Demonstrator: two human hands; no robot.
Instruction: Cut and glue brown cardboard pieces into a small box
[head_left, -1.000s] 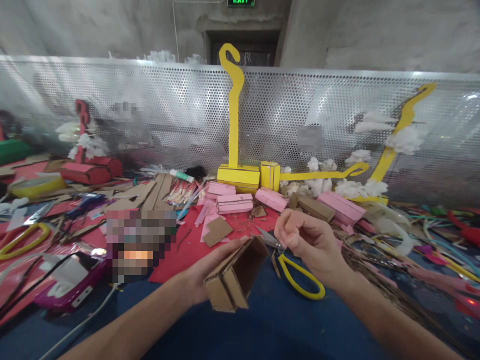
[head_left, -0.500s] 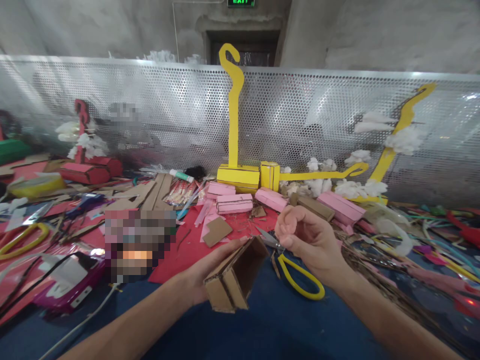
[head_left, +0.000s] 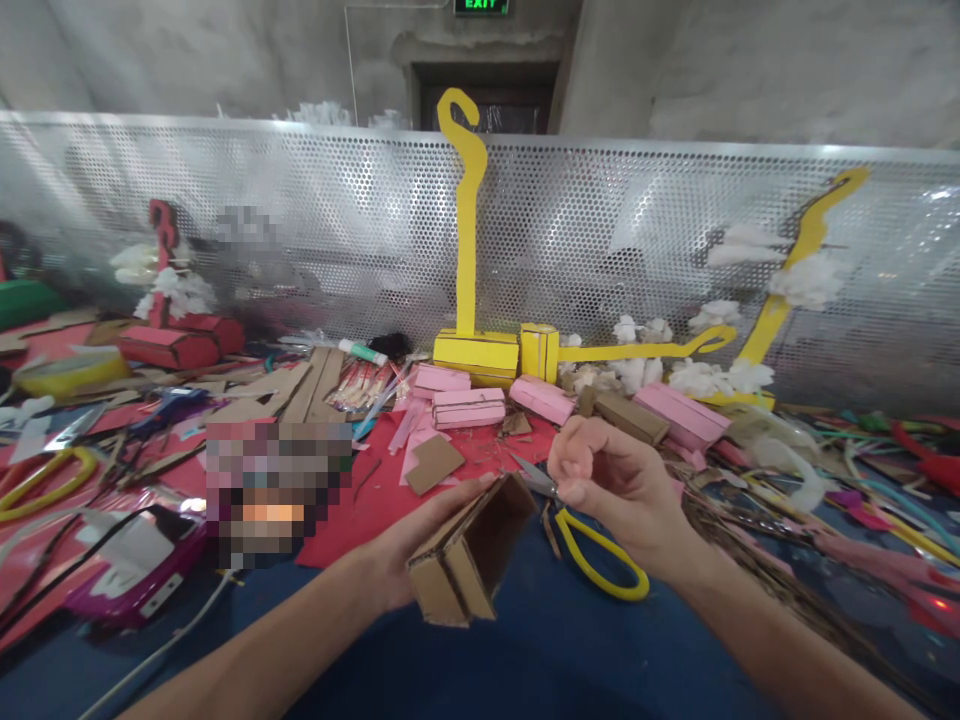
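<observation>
My left hand is closed around the side of an open-topped brown cardboard box, which is tilted with its hollow side facing right. Part of that hand is hidden behind the box. To the right of the box, my right hand hovers with curled fingers; whatever they pinch, if anything, is too small to make out. Under it lie scissors with yellow handles, blades pointing up and left, partly covered by the hand. A cut cardboard piece rests on the red sheet behind the box.
Several pink-covered boxes sit ahead. Beyond them, a yellow hook-shaped piece rises from a yellow box before a perforated metal panel. On the left are a purple power strip and a cable; twigs lie right.
My right hand has shifted very slightly to the left, its fingers still curled. The box and my left hand stay almost where they were.
</observation>
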